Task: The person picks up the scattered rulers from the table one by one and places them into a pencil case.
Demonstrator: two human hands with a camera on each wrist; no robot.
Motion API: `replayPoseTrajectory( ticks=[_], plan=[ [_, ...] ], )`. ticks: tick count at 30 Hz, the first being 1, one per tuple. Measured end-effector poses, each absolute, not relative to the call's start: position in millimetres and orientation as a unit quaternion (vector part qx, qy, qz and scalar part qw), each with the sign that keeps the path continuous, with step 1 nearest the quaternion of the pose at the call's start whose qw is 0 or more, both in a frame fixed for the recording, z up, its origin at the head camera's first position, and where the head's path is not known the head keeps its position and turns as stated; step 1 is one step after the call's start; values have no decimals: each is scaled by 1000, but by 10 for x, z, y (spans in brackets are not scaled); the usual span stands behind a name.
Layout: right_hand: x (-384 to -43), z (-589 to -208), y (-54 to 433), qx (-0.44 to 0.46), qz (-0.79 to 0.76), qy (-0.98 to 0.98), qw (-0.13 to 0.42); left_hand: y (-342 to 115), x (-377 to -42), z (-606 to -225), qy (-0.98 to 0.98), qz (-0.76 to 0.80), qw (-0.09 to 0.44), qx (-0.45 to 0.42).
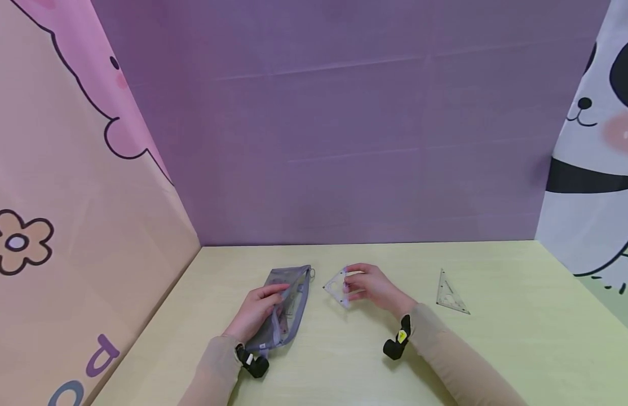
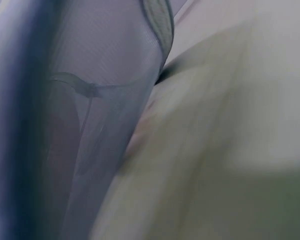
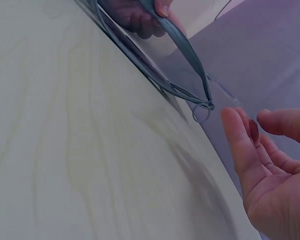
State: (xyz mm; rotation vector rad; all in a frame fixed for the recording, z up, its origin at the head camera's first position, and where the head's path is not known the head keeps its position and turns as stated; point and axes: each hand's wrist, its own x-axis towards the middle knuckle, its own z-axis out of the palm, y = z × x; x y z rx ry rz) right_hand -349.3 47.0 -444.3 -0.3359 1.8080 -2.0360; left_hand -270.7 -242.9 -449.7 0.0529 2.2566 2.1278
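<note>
My left hand grips the upper edge of a grey mesh zip pouch, whose mouth gapes toward the right. Through the mesh, some contents show that I cannot make out. In the left wrist view the pouch fills the left side and is blurred. Just right of the pouch, my right hand pinches a clear set square between thumb and fingers, raised above the table. The right wrist view shows the right hand near the pouch's ring; the set square is barely visible there.
A second clear set square lies flat on the pale wooden table, right of my right hand. A purple cloth backdrop stands behind the table, with printed panels at the left and right.
</note>
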Motion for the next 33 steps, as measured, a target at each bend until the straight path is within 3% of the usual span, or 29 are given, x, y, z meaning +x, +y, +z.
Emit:
replayPoseTrajectory(
  ticks=[33],
  plan=[
    [-3504, -4492, -103, -104, -734, 634, 221, -2324, -2698, -4478, 715, 698, 16, 16]
  ],
)
